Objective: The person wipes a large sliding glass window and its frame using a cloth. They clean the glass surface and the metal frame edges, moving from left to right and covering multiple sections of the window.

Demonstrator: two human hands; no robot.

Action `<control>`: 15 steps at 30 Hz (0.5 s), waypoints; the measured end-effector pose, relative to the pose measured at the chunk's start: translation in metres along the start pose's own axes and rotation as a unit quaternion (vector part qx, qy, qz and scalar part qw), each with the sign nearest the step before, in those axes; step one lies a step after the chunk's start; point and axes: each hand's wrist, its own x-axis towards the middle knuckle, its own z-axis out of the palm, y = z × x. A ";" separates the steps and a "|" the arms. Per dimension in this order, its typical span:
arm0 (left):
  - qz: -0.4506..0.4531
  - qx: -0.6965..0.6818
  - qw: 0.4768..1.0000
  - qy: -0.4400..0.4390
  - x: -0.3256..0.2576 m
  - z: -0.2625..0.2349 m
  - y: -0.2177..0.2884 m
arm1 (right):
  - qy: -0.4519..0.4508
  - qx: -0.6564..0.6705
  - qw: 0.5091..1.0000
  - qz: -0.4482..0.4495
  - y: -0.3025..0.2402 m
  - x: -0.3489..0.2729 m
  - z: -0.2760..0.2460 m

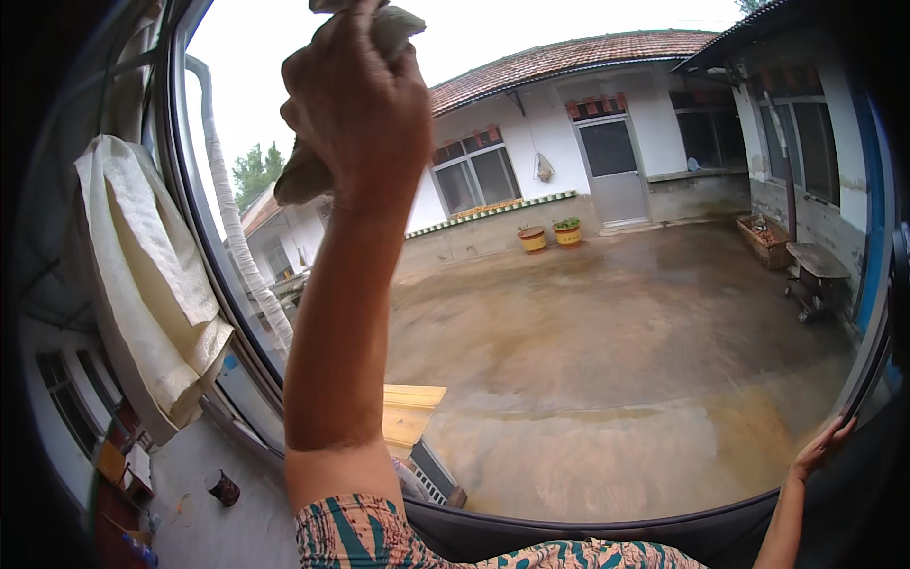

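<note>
See a greyish cloth (398, 32) bunched in the raised left hand (360, 109), jutting out above the knuckles and again at the hand's lower left. Find the left hand mostly closed, with fingers curled round the cloth and its back toward the camera; cannot tell the exact placement of the fingertips or any contact with glass. Follow the bare left forearm (336, 332) straight down from this hand to a patterned sleeve (351, 531). Locate the right hand (823, 448) far below and right of the left, partly open, fingers laid along the edge of a dark window frame (607, 530); cannot judge firmness of hold. Note a cream curtain (156, 284) hanging left of and below the left hand. See a yellow panel (409, 412) well below that hand, just beside the forearm. Record, right of the left hand and beyond the frame, a white building with a tiled roof (569, 71), a grey door (614, 171), two yellow pots (534, 240) and a wet courtyard (588, 351).
</note>
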 end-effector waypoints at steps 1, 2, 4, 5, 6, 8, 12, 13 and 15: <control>0.033 -0.039 0.999 -0.001 0.007 0.000 0.023 | -0.003 -0.015 1.000 -0.011 0.008 0.002 0.000; 0.059 -0.148 0.985 0.070 0.018 0.008 0.052 | -0.033 0.014 0.999 -0.003 0.002 -0.001 -0.004; 0.030 -0.182 0.981 0.062 0.019 0.005 0.103 | -0.080 0.048 0.996 0.011 0.010 0.013 -0.022; -0.014 -0.106 0.994 -0.036 0.005 -0.014 0.128 | -0.086 0.050 0.995 0.004 -0.020 0.021 -0.042; -0.004 -0.141 0.989 -0.050 -0.004 -0.019 0.146 | -0.055 0.012 0.993 -0.099 -0.081 0.026 -0.065; 0.026 -0.208 0.975 -0.071 -0.022 -0.028 0.183 | -0.105 0.139 0.974 -0.144 -0.170 0.035 -0.100; 0.070 -0.346 0.925 -0.143 -0.060 -0.059 0.247 | -0.236 0.341 0.882 -0.226 -0.253 0.035 -0.122; 0.054 -0.396 0.900 -0.172 -0.062 -0.067 0.259 | -0.245 0.356 0.863 -0.260 -0.267 0.036 -0.125; -0.025 -0.555 0.807 -0.202 -0.067 -0.080 0.279 | -0.198 0.395 0.824 -0.354 -0.299 0.037 -0.120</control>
